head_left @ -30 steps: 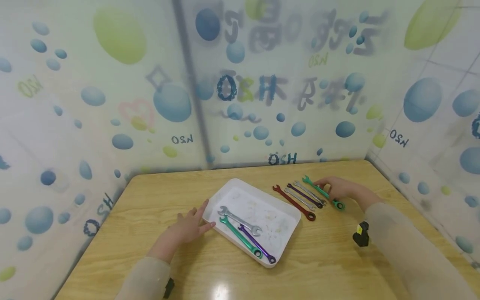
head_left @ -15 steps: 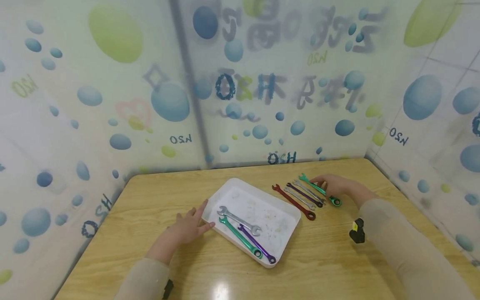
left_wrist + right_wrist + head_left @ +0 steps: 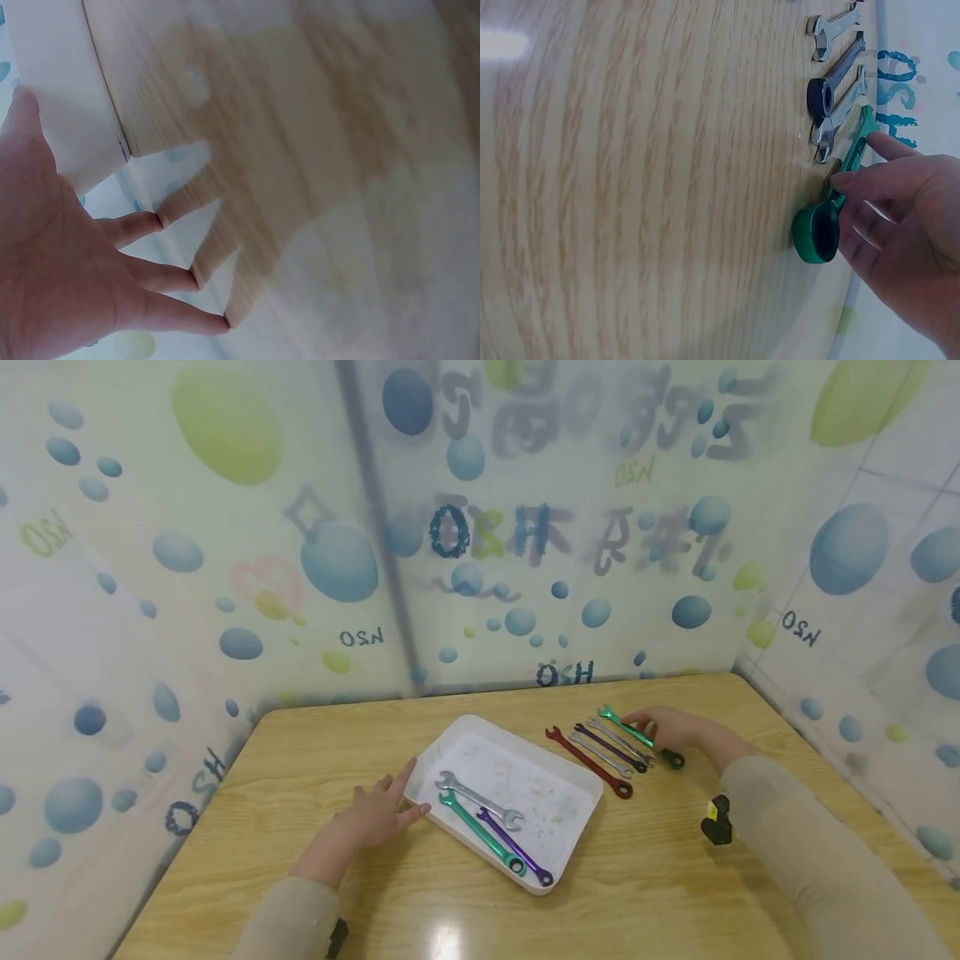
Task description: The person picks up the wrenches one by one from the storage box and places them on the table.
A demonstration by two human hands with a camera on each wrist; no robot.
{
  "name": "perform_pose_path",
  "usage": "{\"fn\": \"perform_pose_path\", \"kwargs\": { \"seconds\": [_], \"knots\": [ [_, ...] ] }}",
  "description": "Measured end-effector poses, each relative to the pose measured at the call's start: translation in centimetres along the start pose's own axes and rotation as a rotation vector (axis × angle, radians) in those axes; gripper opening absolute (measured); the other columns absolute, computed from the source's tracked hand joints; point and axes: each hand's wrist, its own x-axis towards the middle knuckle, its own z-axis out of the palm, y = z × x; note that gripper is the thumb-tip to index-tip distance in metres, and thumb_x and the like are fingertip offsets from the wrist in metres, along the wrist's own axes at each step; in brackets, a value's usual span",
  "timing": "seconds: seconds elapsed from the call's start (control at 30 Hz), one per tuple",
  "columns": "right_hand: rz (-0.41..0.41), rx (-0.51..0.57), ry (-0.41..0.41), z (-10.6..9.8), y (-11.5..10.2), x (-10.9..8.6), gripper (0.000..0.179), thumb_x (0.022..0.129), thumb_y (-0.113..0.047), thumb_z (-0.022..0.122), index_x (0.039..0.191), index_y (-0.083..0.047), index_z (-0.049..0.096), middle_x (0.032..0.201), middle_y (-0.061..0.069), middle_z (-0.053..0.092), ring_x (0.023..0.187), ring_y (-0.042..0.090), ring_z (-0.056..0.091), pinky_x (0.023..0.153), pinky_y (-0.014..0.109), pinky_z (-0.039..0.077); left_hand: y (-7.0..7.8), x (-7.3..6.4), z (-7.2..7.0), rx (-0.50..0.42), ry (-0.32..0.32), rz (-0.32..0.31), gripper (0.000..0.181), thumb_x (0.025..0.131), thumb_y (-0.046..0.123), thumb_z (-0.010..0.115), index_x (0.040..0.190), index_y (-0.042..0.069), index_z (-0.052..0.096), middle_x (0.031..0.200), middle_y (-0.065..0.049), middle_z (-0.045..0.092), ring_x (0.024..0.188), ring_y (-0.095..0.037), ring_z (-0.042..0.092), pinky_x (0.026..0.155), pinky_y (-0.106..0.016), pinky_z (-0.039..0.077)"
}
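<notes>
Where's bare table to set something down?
The table is bare between the white tray and right sleeve, and at the far-left corner beyond the left hand. Crowded: right of the tray, where the right hand pinches the green wrench beside four others.

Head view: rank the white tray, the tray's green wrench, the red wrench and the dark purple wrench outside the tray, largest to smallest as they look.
1. White tray
2. Green wrench and red wrench: too alike in length to rank
3. Dark purple wrench, lying farther back
</notes>
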Motion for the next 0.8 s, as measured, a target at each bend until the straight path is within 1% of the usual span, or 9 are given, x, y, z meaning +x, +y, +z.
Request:
{"fn": "perform_pose_path", "kwargs": {
  "seconds": [0.17, 0.3, 0.37, 0.43, 0.5, 0.57, 0.7, 0.8],
  "knots": [
    [-0.002, -0.025, 0.014, 0.0, 0.1, -0.1, 0.068, 0.073, 0.023, 0.058, 0.138, 0.007, 0.048, 0.115, 0.023, 0.056, 0.102, 0.039, 0.057, 0.079, 0.041, 0.053, 0.0, 0.0, 0.1, -0.004, -0.002, 0.004, 0.087, 0.096, 0.059, 0.048, 0.158, 0.014, 0.006, 0.147, -0.040, 0.024, 0.129, -0.070, 0.014, 0.101, -0.077, 0.009],
    [0.009, -0.009, 0.022, -0.1, 0.1, -0.3, 0.065, 0.075, 0.022, 0.057, 0.138, 0.006, 0.049, 0.116, 0.025, 0.056, 0.106, 0.043, 0.056, 0.081, 0.043, 0.053, 0.1, -0.1, 0.0, -0.001, 0.008, 0.013, 0.087, 0.096, 0.058, 0.048, 0.158, 0.013, 0.007, 0.146, -0.041, 0.025, 0.128, -0.069, 0.016, 0.101, -0.077, 0.009],
    [0.007, -0.001, 0.027, -0.2, 0.1, -0.4, 0.063, 0.076, 0.020, 0.057, 0.137, 0.006, 0.049, 0.116, 0.025, 0.056, 0.107, 0.043, 0.056, 0.080, 0.042, 0.054, 0.1, -0.1, 0.0, 0.005, 0.010, 0.005, 0.087, 0.096, 0.059, 0.048, 0.158, 0.014, 0.007, 0.146, -0.040, 0.026, 0.127, -0.071, 0.015, 0.097, -0.080, 0.014],
    [0.004, 0.026, 0.029, -0.3, 0.2, -0.5, 0.061, 0.077, 0.017, 0.057, 0.137, 0.005, 0.050, 0.117, 0.025, 0.055, 0.107, 0.043, 0.056, 0.075, 0.039, 0.053, 0.1, -0.2, -0.1, 0.013, 0.007, -0.013, 0.087, 0.096, 0.060, 0.047, 0.158, 0.016, 0.006, 0.147, -0.039, 0.025, 0.126, -0.072, 0.014, 0.092, -0.083, 0.017],
    [-0.005, 0.048, 0.031, -0.3, 0.2, -0.6, 0.058, 0.080, 0.015, 0.057, 0.136, 0.005, 0.050, 0.118, 0.025, 0.055, 0.107, 0.042, 0.056, 0.071, 0.036, 0.052, 0.1, -0.2, 0.0, 0.017, 0.005, -0.025, 0.087, 0.095, 0.061, 0.047, 0.158, 0.017, 0.006, 0.148, -0.038, 0.025, 0.126, -0.072, 0.014, 0.087, -0.085, 0.019],
    [-0.027, 0.068, 0.029, -0.4, 0.2, -0.8, 0.056, 0.081, 0.013, 0.057, 0.136, 0.007, 0.050, 0.118, 0.026, 0.054, 0.106, 0.042, 0.057, 0.070, 0.035, 0.052, 0.1, -0.2, -0.1, 0.020, 0.002, -0.034, 0.087, 0.095, 0.063, 0.047, 0.158, 0.018, 0.006, 0.148, -0.037, 0.025, 0.125, -0.073, 0.014, 0.083, -0.086, 0.020],
    [-0.045, 0.076, 0.040, -0.4, -0.1, -1.2, 0.052, 0.084, 0.008, 0.059, 0.135, 0.008, 0.050, 0.117, 0.025, 0.057, 0.106, 0.042, 0.057, 0.076, 0.039, 0.054, 0.1, -0.2, -0.1, 0.013, 0.000, -0.026, 0.089, 0.094, 0.064, 0.046, 0.158, 0.018, 0.007, 0.148, -0.038, 0.026, 0.125, -0.073, 0.014, 0.082, -0.086, 0.020],
    [-0.042, 0.086, 0.043, -0.3, -0.6, -1.3, 0.050, 0.087, 0.004, 0.062, 0.135, 0.008, 0.049, 0.116, 0.023, 0.058, 0.105, 0.041, 0.059, 0.078, 0.040, 0.054, 0.2, -0.1, -0.2, 0.011, -0.002, -0.024, 0.089, 0.094, 0.064, 0.046, 0.158, 0.017, 0.007, 0.148, -0.038, 0.025, 0.125, -0.073, 0.014, 0.082, -0.086, 0.021]
  ]
}}
